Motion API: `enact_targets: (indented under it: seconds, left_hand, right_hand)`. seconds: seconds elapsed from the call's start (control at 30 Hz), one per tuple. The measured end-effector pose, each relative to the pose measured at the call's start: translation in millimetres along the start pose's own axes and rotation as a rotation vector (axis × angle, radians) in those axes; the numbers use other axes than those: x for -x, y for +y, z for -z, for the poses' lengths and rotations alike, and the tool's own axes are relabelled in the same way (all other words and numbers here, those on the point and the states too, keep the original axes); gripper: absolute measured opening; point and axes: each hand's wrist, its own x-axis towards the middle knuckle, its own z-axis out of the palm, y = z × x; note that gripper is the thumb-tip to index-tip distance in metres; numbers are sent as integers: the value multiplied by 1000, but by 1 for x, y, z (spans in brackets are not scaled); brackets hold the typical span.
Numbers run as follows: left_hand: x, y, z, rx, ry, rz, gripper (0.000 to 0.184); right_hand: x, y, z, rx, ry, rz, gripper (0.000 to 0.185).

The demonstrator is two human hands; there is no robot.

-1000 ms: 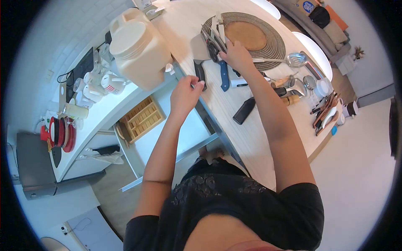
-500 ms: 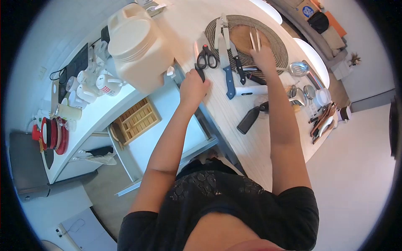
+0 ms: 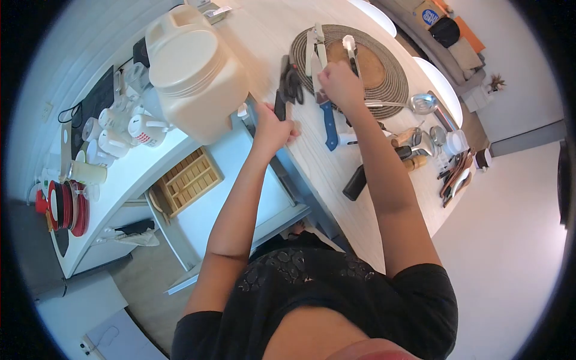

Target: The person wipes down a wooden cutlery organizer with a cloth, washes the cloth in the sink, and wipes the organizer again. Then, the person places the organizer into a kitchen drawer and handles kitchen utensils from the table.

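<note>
My left hand [image 3: 274, 127] is at the table edge, its fingers around the lower end of a black handle [image 3: 280, 105]. Black scissors [image 3: 292, 84] lie against that handle. Over the near side of the round woven mat [image 3: 393, 72] is my right hand [image 3: 342, 87], fingers curled together; what they hold is hidden. Tongs with a pale tip [image 3: 349, 43] stick out beyond its knuckles. Just left of its fingertips are white-handled utensils [image 3: 310, 54] and a knife with a blue handle [image 3: 329, 123], its blade partly covered by the fingers.
A big beige jug [image 3: 198, 84] stands at the left, above an open drawer [image 3: 219, 207] with a wooden organizer [image 3: 187, 181]. Mugs [image 3: 147, 129] and red plates [image 3: 75, 207] line the counter. Right of my right arm lie a slotted spoon [image 3: 423, 104], jars [image 3: 456, 143] and more utensils [image 3: 459, 180].
My right hand went right onto the mat with tongs, then came back left toward the knives. The scissors have shifted against the black handle. My left hand moved slightly and stays at that handle.
</note>
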Motion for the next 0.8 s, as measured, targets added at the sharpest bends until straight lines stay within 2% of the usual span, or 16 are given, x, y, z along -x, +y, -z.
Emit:
enact_targets:
  seconds: [0.07,0.1,0.17,0.2,0.27,0.33,0.47,0.53,0.6,0.67,0.7,0.73,0.8]
  left_hand:
    - [6,8,-3,227,-25,-87,52]
    - [10,12,-2,227,-25,-86,52]
    - [16,16,1,34,-43,-98,42]
    - [13,10,0,35,-42,-98,42]
    - [4,-10,-3,-318,119,-338,45]
    - [13,-2,-3,-272,150,-295,41]
    - [18,2,-4,-195,184,-178,42]
    - [20,-1,-9,-187,207,-202,40]
    - [23,-4,-16,-181,223,-216,39]
    - [27,-5,-22,-86,75,-175,39]
    - [35,3,-24,56,-24,-138,36]
    - [37,5,-25,53,-27,-140,36]
    - [41,9,-24,358,-113,-91,33]
  right_hand:
    - [10,-24,4,135,-292,-146,36]
    - [18,-27,2,175,-298,-130,34]
    - [29,-25,-7,203,-261,-133,36]
    - [32,-22,-11,232,-224,-137,38]
    - [35,-11,-12,157,-254,-135,42]
    - [36,-5,-9,83,-280,-137,46]
    - [38,-5,-3,-34,-264,-184,34]
    - [36,-15,5,-116,-265,-213,31]
    - [36,-31,9,-225,-177,-207,30]
    - [39,-49,10,-217,-197,-198,31]
    - [38,-56,7,-205,-181,-198,32]
    - [37,-62,6,-193,-165,-195,32]
    - [42,-68,4,-260,-138,-171,32]
